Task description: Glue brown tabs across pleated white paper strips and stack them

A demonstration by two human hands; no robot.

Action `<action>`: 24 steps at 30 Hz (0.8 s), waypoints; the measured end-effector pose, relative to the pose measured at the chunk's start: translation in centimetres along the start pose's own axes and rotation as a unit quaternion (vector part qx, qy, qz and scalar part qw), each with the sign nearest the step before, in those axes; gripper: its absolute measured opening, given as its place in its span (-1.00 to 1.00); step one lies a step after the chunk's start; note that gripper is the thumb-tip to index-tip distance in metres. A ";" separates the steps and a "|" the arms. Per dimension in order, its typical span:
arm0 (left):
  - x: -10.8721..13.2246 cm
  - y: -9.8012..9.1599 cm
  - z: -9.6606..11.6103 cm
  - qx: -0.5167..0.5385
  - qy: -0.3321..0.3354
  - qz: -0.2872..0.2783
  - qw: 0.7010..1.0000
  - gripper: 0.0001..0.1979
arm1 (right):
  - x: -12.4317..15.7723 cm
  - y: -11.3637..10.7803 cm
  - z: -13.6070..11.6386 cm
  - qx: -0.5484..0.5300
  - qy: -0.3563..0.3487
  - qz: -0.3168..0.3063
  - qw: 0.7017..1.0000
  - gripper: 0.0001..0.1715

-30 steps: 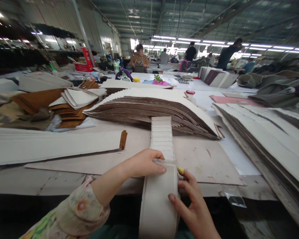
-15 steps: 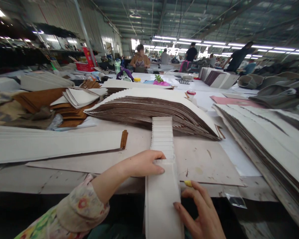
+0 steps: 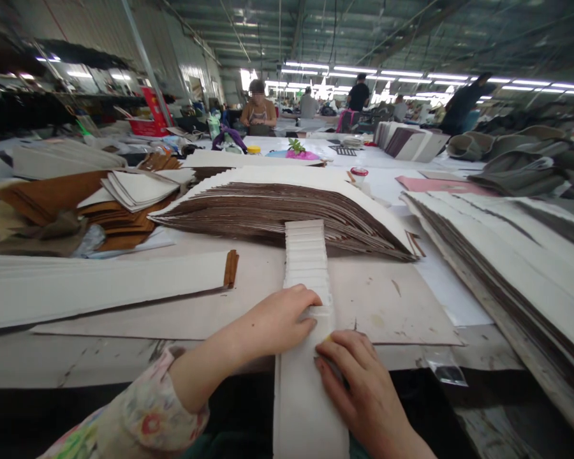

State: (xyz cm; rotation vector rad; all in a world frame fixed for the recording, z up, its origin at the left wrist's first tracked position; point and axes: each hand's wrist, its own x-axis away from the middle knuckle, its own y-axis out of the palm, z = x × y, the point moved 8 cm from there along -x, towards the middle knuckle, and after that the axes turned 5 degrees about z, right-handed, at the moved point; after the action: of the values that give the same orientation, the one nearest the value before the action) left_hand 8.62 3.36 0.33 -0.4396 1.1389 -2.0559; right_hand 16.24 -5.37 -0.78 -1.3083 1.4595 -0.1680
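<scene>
A stack of long white strips runs away from me over the table edge, its far end fanned out in overlapping steps. My left hand is closed on the strips from the left, thumb and fingers over the top near the fan. Against the right side, my right hand has its fingertips bent and pressed together at the edge of the top strip. Something yellow covers one right fingertip, now mostly hidden. Under the strips lies a flat pale board.
Beyond the strips rises a large fanned stack of white-faced, brown-backed sheets. More long white pieces with a brown end lie left. Another sheet stack lies right. Several people work further back, one person facing me.
My right hand has moved up and inward along the strips, and its spread fingers have closed at the edge. My left hand keeps its hold. The view has shifted slightly.
</scene>
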 end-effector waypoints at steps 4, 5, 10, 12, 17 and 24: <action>-0.2 0.2 0.0 0.006 0.005 0.007 1.000 -0.70 | -0.3 0.0 0.2 -0.023 0.026 -0.017 0.999 -0.89; -0.2 0.3 0.1 0.009 0.010 0.004 1.000 -0.69 | -0.3 0.0 0.2 -0.026 0.031 -0.015 0.999 -0.89; -0.4 0.5 1.2 0.009 0.046 0.003 0.999 -0.64 | 0.0 0.2 0.4 -0.030 0.038 -0.004 0.999 -0.89; -0.3 0.5 1.6 -0.012 0.050 0.006 0.999 -0.64 | 0.1 0.3 0.5 -0.029 0.041 -0.007 0.999 -0.90; 0.2 0.6 2.1 -0.062 0.057 0.024 0.996 -0.65 | 0.2 0.2 0.7 -0.019 0.045 -0.006 0.999 -0.91; 1.1 1.6 2.6 -0.107 0.078 0.023 0.991 -0.66 | 0.1 0.1 0.4 -0.009 0.041 -0.006 0.999 -0.89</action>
State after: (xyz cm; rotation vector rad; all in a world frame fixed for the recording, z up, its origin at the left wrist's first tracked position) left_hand 10.14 0.52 0.37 -0.3564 1.4582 -1.9639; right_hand 16.55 -5.15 -1.03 -1.3384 1.5248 -0.2185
